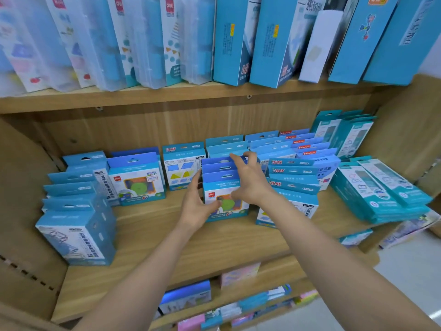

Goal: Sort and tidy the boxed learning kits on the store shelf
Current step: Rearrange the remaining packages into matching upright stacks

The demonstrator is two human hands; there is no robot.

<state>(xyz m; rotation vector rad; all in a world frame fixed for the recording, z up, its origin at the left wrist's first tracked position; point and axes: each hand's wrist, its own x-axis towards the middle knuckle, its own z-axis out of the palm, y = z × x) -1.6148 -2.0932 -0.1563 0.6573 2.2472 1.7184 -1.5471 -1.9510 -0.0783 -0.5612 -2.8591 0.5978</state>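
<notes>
A short row of three blue boxed kits [223,185] with a green disc on the front stands upright in the middle of the wooden shelf [148,237]. My left hand [196,203] holds the left side of the front box, thumb on its face. My right hand [248,180] grips the row from the right, fingers over the hanging tabs. A matching kit [137,180] stands further left. Other blue kits stand in rows to the left [76,211] and right [292,185].
Teal flat boxes [379,187] lie stacked and leaning at the right end. Tall clear cases [105,41] and blue boxes [269,41] fill the shelf above. Pastel packs [238,275] sit on lower shelves. The shelf's side walls close in left and right.
</notes>
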